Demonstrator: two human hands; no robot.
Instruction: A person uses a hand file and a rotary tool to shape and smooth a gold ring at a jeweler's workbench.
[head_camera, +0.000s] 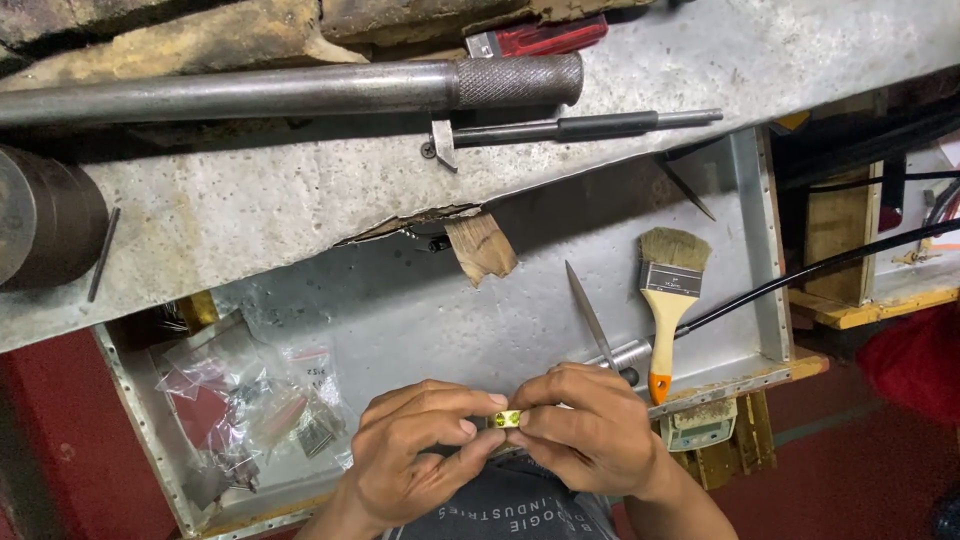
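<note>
My left hand (418, 450) and my right hand (585, 430) meet at the bottom centre, over the near edge of a shallow metal tray (420, 320). Between the fingertips of both hands sits a small yellow-green part (507, 419), pinched from each side. Most of the part is hidden by my fingers. A grey metal cylinder (625, 355) lies in the tray just behind my right hand.
In the tray lie a paintbrush (668, 300) with a wooden handle, a thin metal file (590, 315), and clear plastic bags (250, 400) of small parts at the left. On the bench above rest a long steel bar (300, 90), a red-handled screwdriver (540, 38) and a heavy round block (45, 215).
</note>
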